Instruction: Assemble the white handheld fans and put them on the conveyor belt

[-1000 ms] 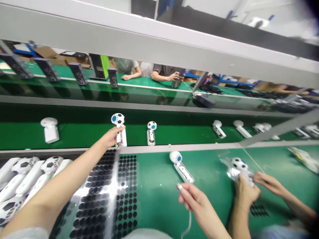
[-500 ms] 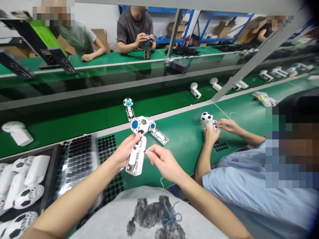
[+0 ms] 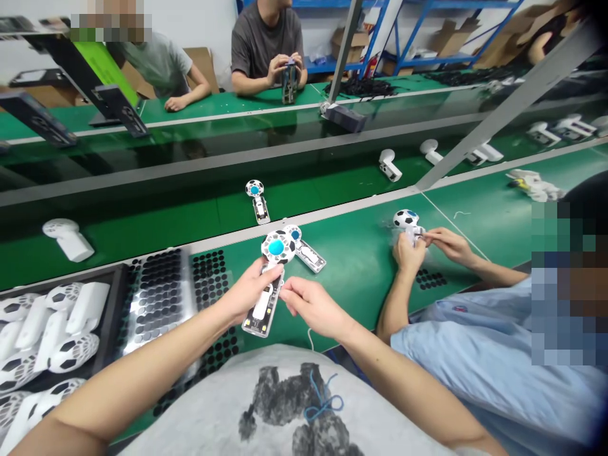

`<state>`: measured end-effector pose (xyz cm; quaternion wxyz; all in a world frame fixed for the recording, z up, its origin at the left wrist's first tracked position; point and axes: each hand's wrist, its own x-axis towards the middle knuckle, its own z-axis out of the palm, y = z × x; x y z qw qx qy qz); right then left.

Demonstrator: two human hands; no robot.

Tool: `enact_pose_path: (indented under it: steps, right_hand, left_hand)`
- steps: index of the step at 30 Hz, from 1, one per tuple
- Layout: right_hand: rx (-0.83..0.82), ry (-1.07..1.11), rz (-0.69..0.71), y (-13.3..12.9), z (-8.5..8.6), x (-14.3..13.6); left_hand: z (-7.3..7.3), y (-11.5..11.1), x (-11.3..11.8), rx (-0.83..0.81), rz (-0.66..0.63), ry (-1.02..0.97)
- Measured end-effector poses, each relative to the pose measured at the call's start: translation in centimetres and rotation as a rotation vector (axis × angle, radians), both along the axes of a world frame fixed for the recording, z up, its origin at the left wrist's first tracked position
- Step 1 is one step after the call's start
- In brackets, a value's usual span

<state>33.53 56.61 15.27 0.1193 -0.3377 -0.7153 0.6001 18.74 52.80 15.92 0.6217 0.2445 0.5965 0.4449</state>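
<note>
My left hand (image 3: 251, 288) is closed around the handle of a handheld fan (image 3: 275, 248) with a football-patterned head. Its handle is uncovered, showing a circuit board and a white part inside, and the blue disc on the head faces up. At the handle's right side, my right hand (image 3: 311, 304) pinches what looks like a small cable plug, mostly hidden by the fingers. A thin white cable (image 3: 310, 339) shows below that hand. Just behind lies another open-handled fan (image 3: 311, 256) on the green bench. One more such fan (image 3: 257, 201) lies on the belt beyond.
Left of me, a dark tray (image 3: 114, 304) holds several white fans. Beside it lie sheets of black round pads (image 3: 159, 291). At right, a co-worker's hands (image 3: 411, 250) work on a similar fan. A metal post (image 3: 503, 107) slants across the right; white fans (image 3: 389, 164) lie on the belt.
The held fan has turned in my left hand, so its blue disc and open handle now face up towards me. My right hand stays close at the handle's side.
</note>
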Motion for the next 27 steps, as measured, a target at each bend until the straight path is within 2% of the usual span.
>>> enact_pose_path:
  steps: [7, 10, 12, 15, 18, 20, 22, 24, 27]
  right_hand:
    - [-0.076, -0.023, -0.011, -0.1, -1.9, -0.3]
    - [-0.112, -0.006, -0.073, -0.6, -2.8, -0.8]
    - [-0.172, 0.017, -0.119, -0.6, -3.1, -0.7]
    - [-0.257, -0.001, -0.241, 0.0, -3.2, 0.8]
    - [-0.321, -0.004, -0.359, 0.4, -2.9, 2.8]
    - [-0.362, 0.011, -0.372, 0.3, -2.8, 3.4]
    - [-0.361, -0.005, -0.365, 0.3, -2.9, 3.2]
    - [-0.295, -0.027, -0.361, 0.9, -3.2, 2.2]
    - [-0.167, -0.003, -0.347, 3.7, -3.1, 0.3]
  left_hand:
    - [-1.6, -0.1, 0.0, -0.066, -0.025, -0.075]
    - [-2.0, -0.2, 0.2, -0.029, -0.02, -0.024]
    - [-2.3, -0.2, -0.5, 0.007, 0.003, 0.043]
    - [-2.9, 0.7, -4.4, 0.029, 0.181, 0.175]
    - [-4.0, 2.6, -10.8, 0.007, 0.404, 0.261]
    - [-5.0, 4.5, -14.9, -0.007, 0.425, 0.272]
    - [-6.0, 6.7, -17.8, -0.001, 0.415, 0.283]
    - [-6.9, 9.1, -19.5, 0.018, 0.406, 0.317]
    - [-8.0, 12.6, -20.6, 0.033, 0.378, 0.42]
